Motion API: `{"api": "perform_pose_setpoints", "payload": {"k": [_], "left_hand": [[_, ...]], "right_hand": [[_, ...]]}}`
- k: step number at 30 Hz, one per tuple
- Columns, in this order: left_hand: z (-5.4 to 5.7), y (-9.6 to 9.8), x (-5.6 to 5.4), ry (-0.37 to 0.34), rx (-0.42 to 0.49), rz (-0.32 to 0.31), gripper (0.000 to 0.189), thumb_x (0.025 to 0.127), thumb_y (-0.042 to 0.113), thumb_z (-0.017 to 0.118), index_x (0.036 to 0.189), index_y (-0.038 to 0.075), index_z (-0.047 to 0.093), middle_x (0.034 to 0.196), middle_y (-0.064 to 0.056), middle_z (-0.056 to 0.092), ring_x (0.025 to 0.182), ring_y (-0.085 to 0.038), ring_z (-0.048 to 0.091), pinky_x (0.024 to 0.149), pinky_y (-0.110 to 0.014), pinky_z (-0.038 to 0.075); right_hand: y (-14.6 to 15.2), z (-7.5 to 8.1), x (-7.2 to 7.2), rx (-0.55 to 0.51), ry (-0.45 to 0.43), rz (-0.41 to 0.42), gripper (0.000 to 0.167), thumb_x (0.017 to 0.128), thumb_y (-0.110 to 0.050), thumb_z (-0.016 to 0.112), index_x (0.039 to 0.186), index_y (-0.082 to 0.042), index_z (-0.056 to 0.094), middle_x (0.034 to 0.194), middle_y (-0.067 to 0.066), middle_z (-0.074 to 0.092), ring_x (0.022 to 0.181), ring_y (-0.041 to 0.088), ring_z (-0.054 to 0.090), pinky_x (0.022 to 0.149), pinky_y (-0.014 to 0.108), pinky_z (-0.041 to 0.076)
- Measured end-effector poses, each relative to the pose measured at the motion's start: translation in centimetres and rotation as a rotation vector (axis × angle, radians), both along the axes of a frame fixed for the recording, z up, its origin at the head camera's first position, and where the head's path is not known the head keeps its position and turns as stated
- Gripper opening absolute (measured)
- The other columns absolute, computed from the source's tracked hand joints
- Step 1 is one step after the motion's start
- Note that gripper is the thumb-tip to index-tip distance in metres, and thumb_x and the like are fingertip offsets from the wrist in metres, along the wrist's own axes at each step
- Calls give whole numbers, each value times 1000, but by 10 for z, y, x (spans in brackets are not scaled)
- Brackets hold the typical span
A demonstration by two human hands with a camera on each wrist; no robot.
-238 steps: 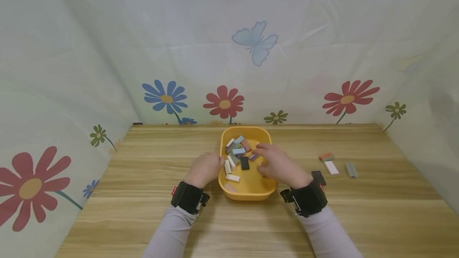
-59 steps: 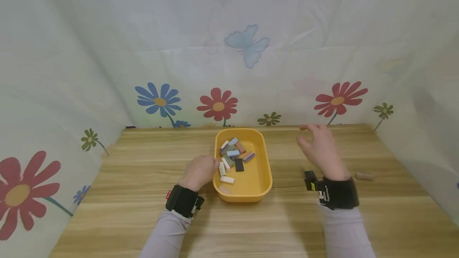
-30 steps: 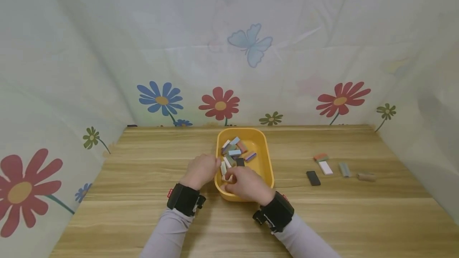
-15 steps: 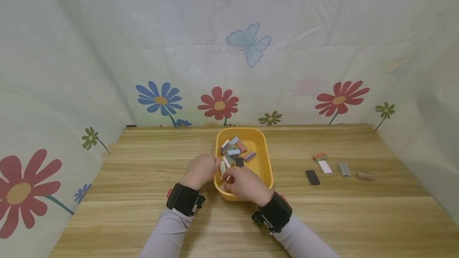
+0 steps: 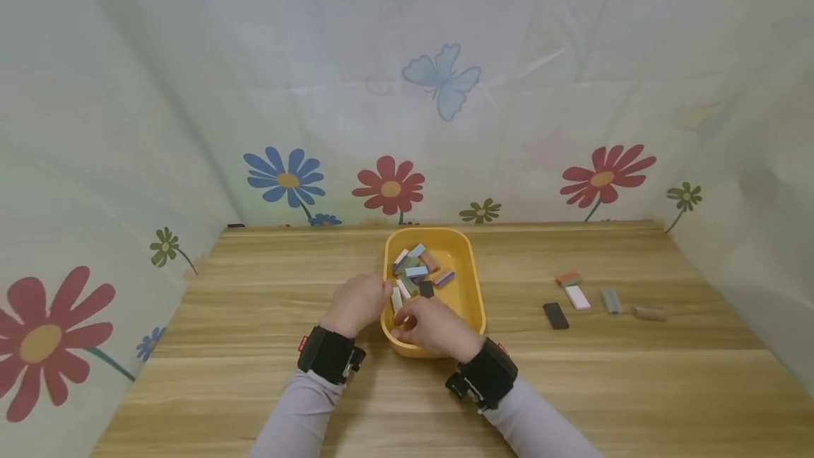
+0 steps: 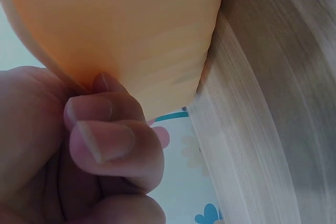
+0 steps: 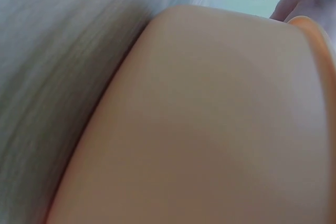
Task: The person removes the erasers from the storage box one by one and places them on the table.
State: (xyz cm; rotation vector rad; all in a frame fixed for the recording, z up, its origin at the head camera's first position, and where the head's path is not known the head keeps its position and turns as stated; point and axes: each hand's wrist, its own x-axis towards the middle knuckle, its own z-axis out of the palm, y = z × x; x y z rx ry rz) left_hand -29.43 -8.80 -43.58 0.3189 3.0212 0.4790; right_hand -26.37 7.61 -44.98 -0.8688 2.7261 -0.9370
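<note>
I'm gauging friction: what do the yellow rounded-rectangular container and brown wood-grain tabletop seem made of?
Container: likely moulded plastic, smooth and satin, with seamless walls and soft sheen. Tabletop: wood or printed laminate, fairly matte; the grain fits either.

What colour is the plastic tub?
The plastic tub is yellow-orange, clearest in the head view.

The basin [image 5: 464, 295] is yellow, the tabletop [image 5: 636, 387] brown wood-grained, the curtain [image 5: 318, 41] white (with 3 red flowers [image 5: 390, 188]).
</note>
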Motion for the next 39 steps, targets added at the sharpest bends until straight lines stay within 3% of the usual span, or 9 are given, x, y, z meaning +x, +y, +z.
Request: {"api": "perform_pose_setpoints", "payload": {"k": [8,23,25,31,39], "left_hand": [[-1,1,0,2,11,-8,41,102,26,44,64,11,54,61,-4,49,53,-21,48,49,-33,34],[3,1,1,11,2,5,42,101,26,43,64,11,53,63,-5,51,56,-22,49,50,-35,37],[3,2,1,15,0,4,42,101,26,43,64,11,53,63,-5,51,56,-22,49,50,-36,37],[2,2,1,17,3,-1,42,101,26,44,63,11,53,63,-5,50,55,-22,49,49,-35,36],[1,3,2,11,-7,0,42,101,27,44,64,11,52,63,-4,50,55,-21,48,49,-34,36]], "right_hand": [[0,0,-1,16,-1,3,11,85,-13,74,94,-7,73,76,-2,65,70,10,56,67,28,46],[-1,3,1,34,-35,-87,15,86,-12,70,99,-4,71,69,-4,57,64,13,52,60,28,42],[-1,3,1,41,-17,-92,15,84,-10,69,98,-4,72,72,-3,58,66,14,52,61,28,43],[-1,4,5,93,147,-102,16,76,-6,69,91,-5,73,85,5,59,76,18,52,68,31,45],[2,9,8,106,240,-110,14,77,-3,70,90,-2,73,84,9,59,77,21,55,66,34,48]]}}
